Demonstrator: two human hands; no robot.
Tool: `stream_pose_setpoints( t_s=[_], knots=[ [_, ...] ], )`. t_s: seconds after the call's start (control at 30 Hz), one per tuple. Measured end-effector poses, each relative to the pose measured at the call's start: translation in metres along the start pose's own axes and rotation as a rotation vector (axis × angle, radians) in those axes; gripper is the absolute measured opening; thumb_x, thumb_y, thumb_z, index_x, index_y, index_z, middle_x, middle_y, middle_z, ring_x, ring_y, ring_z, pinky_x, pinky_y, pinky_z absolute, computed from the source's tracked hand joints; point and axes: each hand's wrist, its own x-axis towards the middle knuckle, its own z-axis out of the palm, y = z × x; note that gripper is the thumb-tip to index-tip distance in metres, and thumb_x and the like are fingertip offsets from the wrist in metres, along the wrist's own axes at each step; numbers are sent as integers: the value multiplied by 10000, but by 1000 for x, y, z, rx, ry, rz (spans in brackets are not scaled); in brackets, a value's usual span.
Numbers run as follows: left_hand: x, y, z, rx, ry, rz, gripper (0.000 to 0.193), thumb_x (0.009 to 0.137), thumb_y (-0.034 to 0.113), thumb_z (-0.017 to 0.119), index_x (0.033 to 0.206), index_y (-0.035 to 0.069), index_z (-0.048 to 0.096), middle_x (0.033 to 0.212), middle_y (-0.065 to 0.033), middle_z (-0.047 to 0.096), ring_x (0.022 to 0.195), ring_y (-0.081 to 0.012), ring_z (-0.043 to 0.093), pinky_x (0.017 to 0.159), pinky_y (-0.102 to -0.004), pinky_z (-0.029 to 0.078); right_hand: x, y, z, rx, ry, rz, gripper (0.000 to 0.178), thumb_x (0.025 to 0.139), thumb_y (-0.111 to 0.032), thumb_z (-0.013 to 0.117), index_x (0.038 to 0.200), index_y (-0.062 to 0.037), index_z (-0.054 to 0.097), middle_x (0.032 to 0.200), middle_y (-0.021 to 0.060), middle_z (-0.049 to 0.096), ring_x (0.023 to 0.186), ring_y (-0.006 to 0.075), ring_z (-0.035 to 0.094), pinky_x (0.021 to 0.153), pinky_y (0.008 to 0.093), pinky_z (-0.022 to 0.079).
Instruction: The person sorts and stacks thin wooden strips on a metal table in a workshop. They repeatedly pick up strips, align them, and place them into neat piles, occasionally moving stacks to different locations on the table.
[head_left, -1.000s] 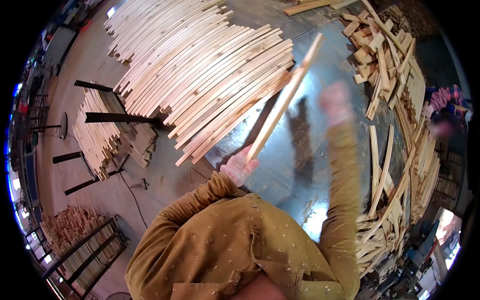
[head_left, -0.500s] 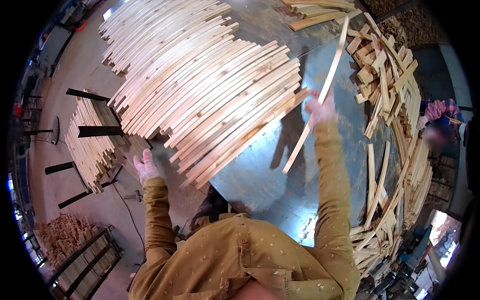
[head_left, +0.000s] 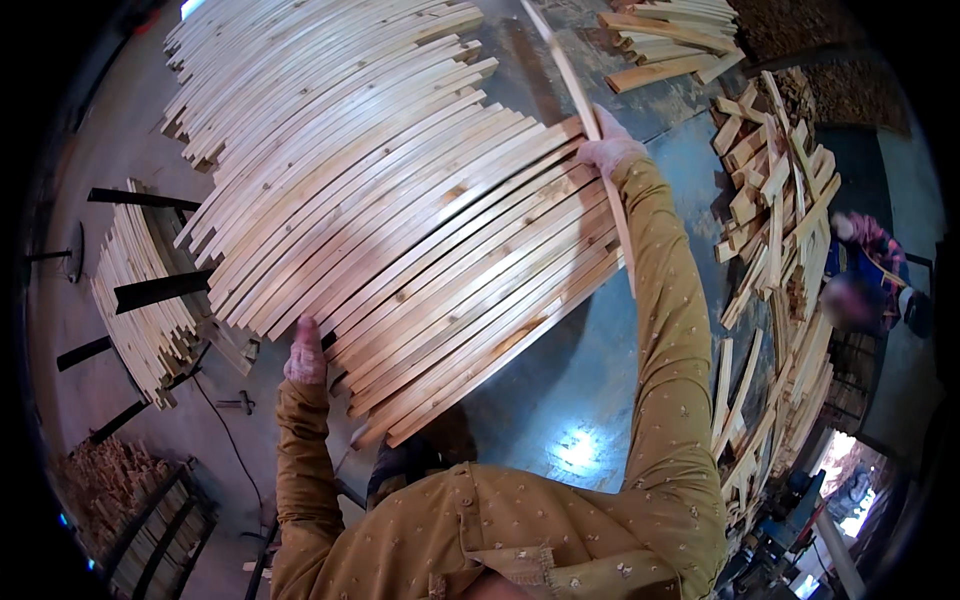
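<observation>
A wide row of pale wooden strips (head_left: 400,230) lies side by side on the metal-topped table. My left hand (head_left: 307,355) is at the near ends of the strips, its fingers pressed together around a strip's end; the exact grip is partly hidden. At the far right ends, my right hand (head_left: 612,150) is closed on a separate long wooden strip (head_left: 568,78), which slants across the row's ends. The same hand also touches the end of a strip in the row. A narrow dark gap runs through the row between my hands.
A jumbled heap of wood pieces (head_left: 760,210) fills the table's right side; more strips (head_left: 675,35) lie at the far right. On the left stand a strip stack (head_left: 140,290) with black bars and a rack of wood (head_left: 120,490). Another person (head_left: 870,265) is beyond the heap.
My left hand has come in from beside the table to the strips' ends. My right hand has moved away from me and left with its strip. A gap has opened within the row.
</observation>
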Motion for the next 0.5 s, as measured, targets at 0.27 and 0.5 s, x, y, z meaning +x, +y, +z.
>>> stream_pose_setpoints(
  t_s=[0.27,0.5],
  knots=[
    [16,57,-35,-885,308,-738,454,951,224,569,1331,-15,502,1207,-140,599,919,-254,634,788,-352,528,-71,-24,2,755,10,-4,776,719,77,580,1452,-66,369,1174,175,596,655,188,595,546,326,503],
    [8,134,-128,-1469,512,-621,557,955,245,578,1427,-3,418,1066,-98,605,776,-187,610,648,-287,548,-162,-36,-4,1072,148,-315,739,750,34,650,1432,-33,374,1405,192,504,666,169,604,542,309,513]
  ],
)
